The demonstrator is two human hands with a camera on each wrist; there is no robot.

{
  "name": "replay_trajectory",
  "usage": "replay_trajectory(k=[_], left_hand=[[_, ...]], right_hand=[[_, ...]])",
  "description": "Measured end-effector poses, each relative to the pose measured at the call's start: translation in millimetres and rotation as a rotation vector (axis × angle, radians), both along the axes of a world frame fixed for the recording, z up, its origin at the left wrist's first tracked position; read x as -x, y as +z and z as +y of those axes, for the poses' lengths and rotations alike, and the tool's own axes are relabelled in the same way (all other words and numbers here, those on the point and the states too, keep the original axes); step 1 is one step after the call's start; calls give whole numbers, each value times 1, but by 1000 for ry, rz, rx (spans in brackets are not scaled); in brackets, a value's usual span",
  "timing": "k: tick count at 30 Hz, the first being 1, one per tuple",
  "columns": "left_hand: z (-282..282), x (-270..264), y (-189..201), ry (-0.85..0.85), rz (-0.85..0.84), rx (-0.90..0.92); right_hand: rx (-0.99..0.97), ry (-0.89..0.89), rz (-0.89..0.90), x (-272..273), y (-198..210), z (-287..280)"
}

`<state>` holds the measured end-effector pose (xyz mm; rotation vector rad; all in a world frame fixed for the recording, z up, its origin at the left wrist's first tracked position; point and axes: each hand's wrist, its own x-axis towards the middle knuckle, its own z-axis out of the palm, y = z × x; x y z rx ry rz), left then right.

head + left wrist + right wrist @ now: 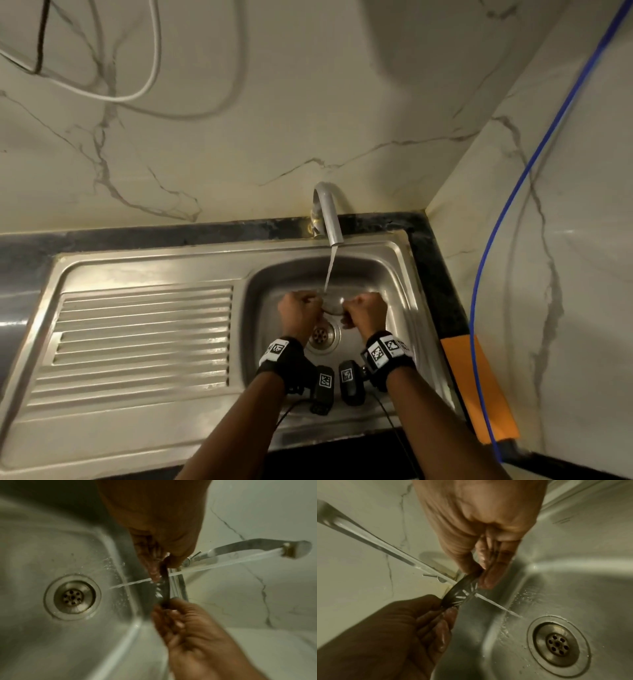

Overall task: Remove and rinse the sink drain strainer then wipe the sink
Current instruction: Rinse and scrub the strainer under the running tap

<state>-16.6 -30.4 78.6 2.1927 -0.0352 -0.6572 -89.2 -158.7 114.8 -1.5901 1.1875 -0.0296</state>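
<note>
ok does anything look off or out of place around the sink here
Nothing is spilled or damaged. The strainer is out of the drain, held by the left hand and right hand under the tap's stream, as the rinse calls for.

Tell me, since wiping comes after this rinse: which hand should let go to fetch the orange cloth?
Right, probably. The orange cloth lies on the counter right of the sink, nearer the right hand. The left hand also pinches the strainer.

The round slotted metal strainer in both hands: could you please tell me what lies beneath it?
Below the round slotted metal strainer, water falls to the steel sink basin beside the open drain.
</note>
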Motion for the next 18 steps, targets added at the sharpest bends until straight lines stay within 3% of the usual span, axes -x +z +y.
replay_trajectory(k=[2,4,6,10,14,18], left_hand=[[-1,0,3,39,96,44],[2,3,-2,13,195,-63],[5,5,-6,53,184,2],[1,8,-16,27,142,65],[3,4,-34,14,347,7],[-2,-1,-32,3,259,26]], right_hand=[[12,3,-26,0,-2,0],[-55,32,62,2,-2,3],[-70,35,79,2,-9,0],[86,-33,-18,-1,-34,-6],[-24,16,157,6,-41,-3],[67,-32,43,-2,-52,-10]])
